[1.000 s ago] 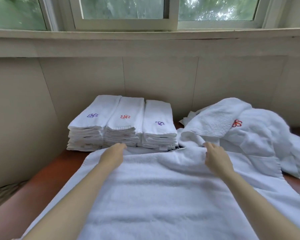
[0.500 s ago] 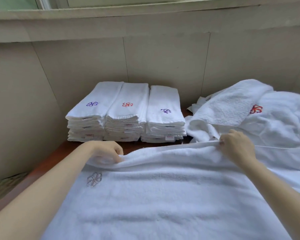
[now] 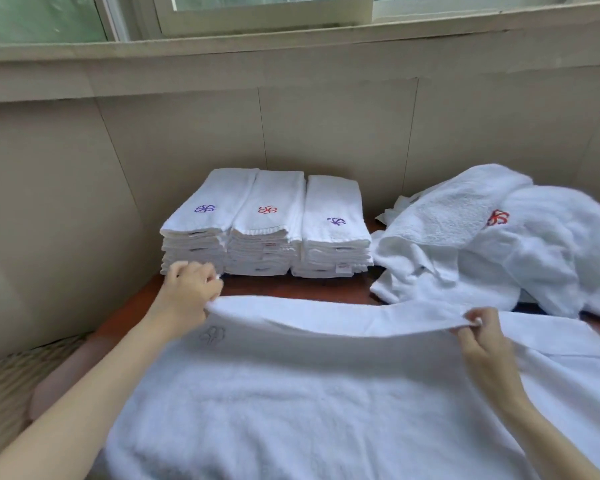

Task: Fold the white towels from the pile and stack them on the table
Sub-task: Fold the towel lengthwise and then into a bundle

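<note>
White towel (image 3: 309, 393) spread on desk (image 3: 291, 289), far edge pinched by both hands (image 3: 191, 296) (image 3: 482, 337); three stacks (image 3: 264, 226) done, pile (image 3: 499, 244) remaining.

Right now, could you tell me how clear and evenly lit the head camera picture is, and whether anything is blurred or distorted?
In the head view, soft daylight from the window lights everything evenly, without glare or hard shadows; the wide-angle lens bows the sill and wall seams; the left hand and right hand are slightly motion-blurred, while the folded stacks look sharp.
</note>
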